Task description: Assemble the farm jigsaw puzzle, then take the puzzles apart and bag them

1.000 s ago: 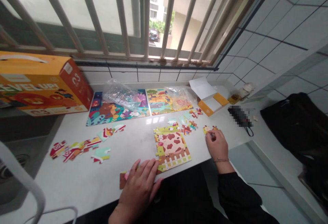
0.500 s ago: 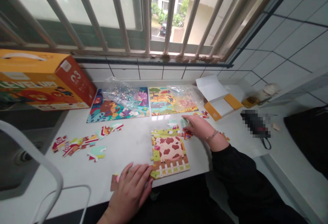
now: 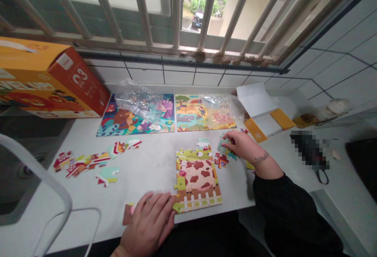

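My left hand (image 3: 150,219) lies flat at the lower-left corner of a partly joined cow puzzle (image 3: 198,176), its fingertips touching the edge. A brown-and-pink puzzle piece (image 3: 127,214) shows beside that hand, partly covered. Right of the puzzle's top, my right hand (image 3: 244,146) pinches a pale green puzzle piece (image 3: 223,143) between thumb and fingers. Below the pinch sit red and multicoloured loose pieces (image 3: 221,160). A pale sky piece (image 3: 203,143) joins the puzzle's top edge. Farther left lie barn-patterned pieces (image 3: 85,163) and a separate red, white and green piece (image 3: 108,176).
Two picture boards (image 3: 129,125) lie at the back under clear plastic bags (image 3: 138,98). An orange carton (image 3: 79,80) stands back left, by the sink (image 3: 17,194). An opened yellow-white box (image 3: 259,125) sits back right. A white curved tube (image 3: 59,186) crosses the left foreground.
My right hand has shifted slightly and lifted the pale green piece, which now shows more plainly in its fingers. My left hand stays at the puzzle's corner. The camera view has tilted a little.
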`<state>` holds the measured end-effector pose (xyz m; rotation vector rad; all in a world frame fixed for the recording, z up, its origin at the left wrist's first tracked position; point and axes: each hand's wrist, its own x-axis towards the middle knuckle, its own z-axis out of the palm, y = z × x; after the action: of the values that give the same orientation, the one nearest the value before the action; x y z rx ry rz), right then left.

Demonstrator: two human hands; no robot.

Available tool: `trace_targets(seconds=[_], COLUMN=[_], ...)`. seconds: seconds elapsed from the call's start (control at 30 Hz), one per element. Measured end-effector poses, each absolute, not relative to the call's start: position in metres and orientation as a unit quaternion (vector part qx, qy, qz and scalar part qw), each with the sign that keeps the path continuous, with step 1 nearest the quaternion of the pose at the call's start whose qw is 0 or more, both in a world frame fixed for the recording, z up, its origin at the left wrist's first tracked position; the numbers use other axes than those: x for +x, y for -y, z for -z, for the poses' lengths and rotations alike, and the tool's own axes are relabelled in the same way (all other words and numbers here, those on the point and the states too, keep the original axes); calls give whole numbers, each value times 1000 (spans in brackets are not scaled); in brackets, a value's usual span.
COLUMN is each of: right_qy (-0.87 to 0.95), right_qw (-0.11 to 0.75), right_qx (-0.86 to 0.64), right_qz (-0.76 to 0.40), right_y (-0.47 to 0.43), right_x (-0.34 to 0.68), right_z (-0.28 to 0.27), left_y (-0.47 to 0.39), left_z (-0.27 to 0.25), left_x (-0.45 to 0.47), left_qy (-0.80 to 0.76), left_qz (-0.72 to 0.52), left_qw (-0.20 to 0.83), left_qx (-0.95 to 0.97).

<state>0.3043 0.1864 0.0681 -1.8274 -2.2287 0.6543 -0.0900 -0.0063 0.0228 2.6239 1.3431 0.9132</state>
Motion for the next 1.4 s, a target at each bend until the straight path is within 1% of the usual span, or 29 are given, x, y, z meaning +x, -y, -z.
trace_targets(seconds=[0.07, 0.17, 0.2, 0.3, 0.4, 0.6, 0.77, 0.97, 1.2, 1.4], right_qy=[712, 638, 619, 597, 593, 642, 673, 673, 600, 624], right_qw=[146, 238, 255, 267, 265, 254, 246, 253, 309, 279], right_qx=[-635, -635, -626, -584, -595, -631, -623, -614, -588, -544], right_qz=[-264, -364, -400, -481, -473, -355, -314, -326, -446, -487], right_y=[-182, -175, -174, -173, -175, -175, -175, -175, -176, -184], right_x=[302, 279, 267, 227, 199, 188, 190, 191, 199, 185], right_z=[-74, -74, -72, -58, -44, -37, -36, -34, -35, -50], left_y=[6, 5, 5, 4, 4, 4, 3, 3, 3, 4], left_z=[-22, -22, -22, -23, -24, -27, -28, -28, -28, -29], left_x=[-90, -90, -90, -90, -89, -90, -90, -90, -90, -89], left_qy=[-434, -435, -436, -435, -435, -436, -433, -434, -438, -439], left_qz=[-295, -296, -295, -291, -290, -283, -271, -270, -270, -266], left_qw=[26, 27, 29, 31, 29, 29, 30, 35, 36, 40], left_qx=[851, 850, 850, 852, 852, 854, 859, 859, 857, 857])
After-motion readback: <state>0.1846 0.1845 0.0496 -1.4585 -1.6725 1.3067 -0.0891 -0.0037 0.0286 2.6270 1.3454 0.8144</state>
